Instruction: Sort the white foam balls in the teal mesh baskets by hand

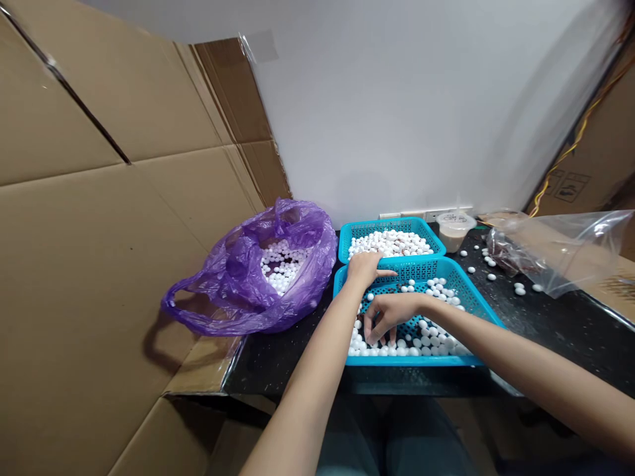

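Observation:
Two blue plastic baskets sit one behind the other on a black tabletop. Small white oval balls (434, 340) lie scattered over the floor of the front basket (397, 361), thickest along its near side. My right hand (389, 314) reaches into its left part, fingers bent downward and apart among the balls; the fingertips are partly hidden. At the far left corner, my left hand (364, 268) grips the rim where the two baskets meet, its thumb stretched over the front basket and its other fingers largely out of sight. White balls (391, 243) fill the back basket (431, 228).
Left of the baskets, a purple plastic bag (238, 291) gapes with more white balls inside. On the right stand a lidded plastic cup (454, 231) and a clear bag (570, 248) with dark contents. Loose balls (491, 277) dot the tabletop (560, 330). Cardboard (99, 264) walls the left.

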Tool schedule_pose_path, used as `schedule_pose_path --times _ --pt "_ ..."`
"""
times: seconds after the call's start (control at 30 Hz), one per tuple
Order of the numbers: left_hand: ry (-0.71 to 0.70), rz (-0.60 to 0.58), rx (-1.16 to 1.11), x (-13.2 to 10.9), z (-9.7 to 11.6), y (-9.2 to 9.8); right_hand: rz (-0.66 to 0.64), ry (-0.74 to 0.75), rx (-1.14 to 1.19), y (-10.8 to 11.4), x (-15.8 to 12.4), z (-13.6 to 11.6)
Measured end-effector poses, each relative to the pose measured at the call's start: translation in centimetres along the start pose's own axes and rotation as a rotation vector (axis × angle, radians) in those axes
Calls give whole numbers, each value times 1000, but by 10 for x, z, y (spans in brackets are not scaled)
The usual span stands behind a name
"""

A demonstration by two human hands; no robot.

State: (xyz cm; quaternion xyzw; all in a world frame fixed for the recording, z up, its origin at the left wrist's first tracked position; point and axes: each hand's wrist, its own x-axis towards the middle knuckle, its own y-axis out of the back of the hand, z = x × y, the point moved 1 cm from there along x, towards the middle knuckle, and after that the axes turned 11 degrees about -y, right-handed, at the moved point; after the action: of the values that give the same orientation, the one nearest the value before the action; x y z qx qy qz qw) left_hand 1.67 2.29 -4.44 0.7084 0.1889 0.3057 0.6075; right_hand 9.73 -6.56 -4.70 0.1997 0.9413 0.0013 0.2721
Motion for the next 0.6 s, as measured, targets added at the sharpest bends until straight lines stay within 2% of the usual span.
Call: schedule_pose_path --times 0.6 --pt "22 -19 -12 0 0 1 74 155 -193 1 6 4"
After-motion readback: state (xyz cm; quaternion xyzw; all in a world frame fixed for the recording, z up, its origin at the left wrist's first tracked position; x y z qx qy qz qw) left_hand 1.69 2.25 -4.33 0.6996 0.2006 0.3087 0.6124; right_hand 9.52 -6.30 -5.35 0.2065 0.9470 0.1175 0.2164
